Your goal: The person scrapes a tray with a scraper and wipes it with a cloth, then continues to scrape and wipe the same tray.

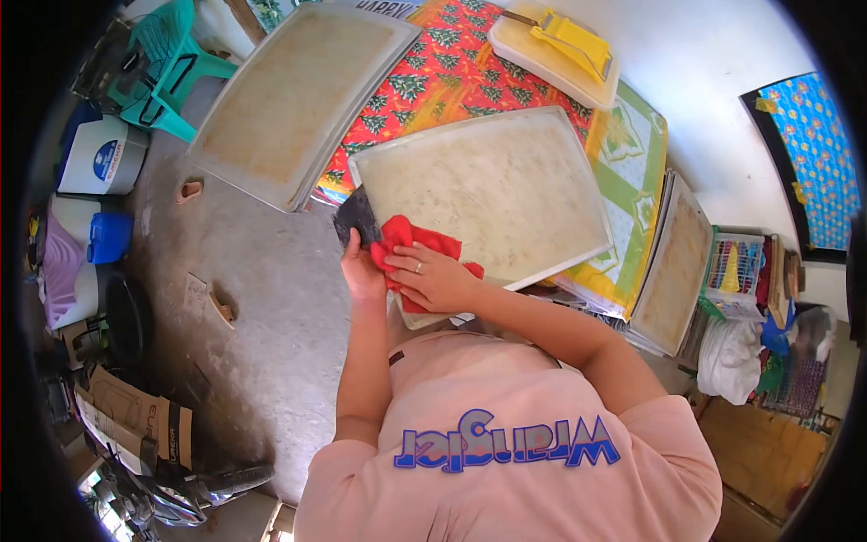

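Observation:
My left hand (362, 267) grips a black flat piece (356, 217) by its lower edge, just off the left corner of a tray. Bunched red cloth (440, 242) lies between my hands, touching the black piece. My right hand (435, 276), with a ring on one finger, presses and holds that cloth, its fingers pointing left. Under the cloth is a large pale tray (506, 199) with a raised white rim and brownish smudges. It rests on the table, tilted toward my body. The cloth covers part of the tray's near left corner.
A stack of similar trays (302, 99) sits at the table's left, on a red patterned tablecloth (442, 63). A yellow dustpan-like tool (573, 45) lies on a white container (542, 68) at the back. More trays (670, 271) stand at right. A slipper (221, 310) lies on the floor.

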Action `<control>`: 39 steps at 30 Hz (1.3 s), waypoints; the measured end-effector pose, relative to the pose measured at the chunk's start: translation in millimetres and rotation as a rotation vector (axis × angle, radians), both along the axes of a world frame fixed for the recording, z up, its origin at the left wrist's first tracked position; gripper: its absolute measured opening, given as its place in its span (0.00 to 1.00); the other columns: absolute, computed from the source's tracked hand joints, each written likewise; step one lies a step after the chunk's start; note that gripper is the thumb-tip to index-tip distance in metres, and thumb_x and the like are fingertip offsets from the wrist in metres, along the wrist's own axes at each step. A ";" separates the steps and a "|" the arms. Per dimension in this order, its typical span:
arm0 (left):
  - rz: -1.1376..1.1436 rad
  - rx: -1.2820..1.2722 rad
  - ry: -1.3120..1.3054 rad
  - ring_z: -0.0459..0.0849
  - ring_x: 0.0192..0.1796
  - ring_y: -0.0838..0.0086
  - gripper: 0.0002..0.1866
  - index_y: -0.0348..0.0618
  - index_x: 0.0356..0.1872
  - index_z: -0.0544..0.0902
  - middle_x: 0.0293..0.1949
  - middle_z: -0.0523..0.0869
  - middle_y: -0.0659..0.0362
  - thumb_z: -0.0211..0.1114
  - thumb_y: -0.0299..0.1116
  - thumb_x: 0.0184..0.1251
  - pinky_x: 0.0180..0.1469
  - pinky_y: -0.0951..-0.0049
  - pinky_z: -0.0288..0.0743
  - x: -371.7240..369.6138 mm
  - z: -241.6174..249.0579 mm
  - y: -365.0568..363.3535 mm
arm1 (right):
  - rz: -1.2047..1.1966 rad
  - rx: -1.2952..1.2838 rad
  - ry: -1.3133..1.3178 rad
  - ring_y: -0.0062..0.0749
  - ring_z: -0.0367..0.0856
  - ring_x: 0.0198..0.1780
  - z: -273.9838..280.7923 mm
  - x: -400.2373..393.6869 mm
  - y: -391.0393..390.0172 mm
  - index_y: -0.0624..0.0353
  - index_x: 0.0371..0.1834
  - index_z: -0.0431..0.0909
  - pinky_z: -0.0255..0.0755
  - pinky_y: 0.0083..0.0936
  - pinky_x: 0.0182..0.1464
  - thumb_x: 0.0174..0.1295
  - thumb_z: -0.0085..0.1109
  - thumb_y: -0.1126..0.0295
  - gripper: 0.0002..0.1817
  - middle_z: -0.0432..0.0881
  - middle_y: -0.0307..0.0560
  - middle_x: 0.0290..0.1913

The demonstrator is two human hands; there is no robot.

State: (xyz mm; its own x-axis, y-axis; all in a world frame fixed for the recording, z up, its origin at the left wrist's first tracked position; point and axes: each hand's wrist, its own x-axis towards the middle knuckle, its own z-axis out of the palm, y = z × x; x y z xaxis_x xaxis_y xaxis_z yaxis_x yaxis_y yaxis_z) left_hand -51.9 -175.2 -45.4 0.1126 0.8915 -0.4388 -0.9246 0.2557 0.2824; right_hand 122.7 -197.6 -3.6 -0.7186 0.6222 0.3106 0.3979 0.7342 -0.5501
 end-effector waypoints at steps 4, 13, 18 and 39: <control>0.186 -0.031 0.381 0.80 0.56 0.65 0.19 0.34 0.59 0.76 0.55 0.82 0.54 0.62 0.34 0.73 0.60 0.64 0.73 12.7 6.5 8.2 | 0.162 -0.033 -0.033 0.47 0.69 0.69 2.1 23.0 -19.1 0.52 0.53 0.80 0.64 0.46 0.70 0.58 0.63 0.67 0.18 0.74 0.45 0.66; 0.074 0.085 0.869 0.80 0.50 0.76 0.17 0.32 0.54 0.82 0.51 0.85 0.59 0.66 0.32 0.70 0.56 0.75 0.71 20.6 4.8 35.3 | 0.036 -0.080 -0.145 0.45 0.71 0.64 4.4 102.6 -59.6 0.50 0.41 0.81 0.67 0.42 0.65 0.48 0.67 0.65 0.15 0.77 0.40 0.60; -0.012 0.082 0.890 0.80 0.51 0.75 0.18 0.31 0.55 0.82 0.51 0.85 0.58 0.67 0.32 0.69 0.57 0.73 0.71 16.9 9.9 44.6 | -0.519 0.070 -0.173 0.42 0.78 0.53 1.9 206.5 -54.8 0.51 0.34 0.83 0.69 0.44 0.62 0.46 0.61 0.73 0.10 0.82 0.42 0.47; 0.075 -0.060 1.256 0.80 0.43 0.70 0.16 0.26 0.49 0.81 0.43 0.87 0.53 0.65 0.32 0.70 0.48 0.67 0.73 37.8 8.6 45.8 | -0.798 0.176 -0.168 0.44 0.77 0.61 -20.5 112.8 66.4 0.52 0.55 0.80 0.67 0.47 0.64 0.64 0.51 0.68 0.17 0.80 0.49 0.60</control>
State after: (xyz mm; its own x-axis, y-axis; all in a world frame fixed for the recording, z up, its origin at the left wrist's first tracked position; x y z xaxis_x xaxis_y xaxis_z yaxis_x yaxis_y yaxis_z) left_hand -14.2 -129.5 -36.9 -0.4613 0.8525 -0.2458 -0.0396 0.2570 0.9656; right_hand 235.5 -131.2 -24.1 -0.1277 0.9165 0.3790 0.9016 0.2665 -0.3406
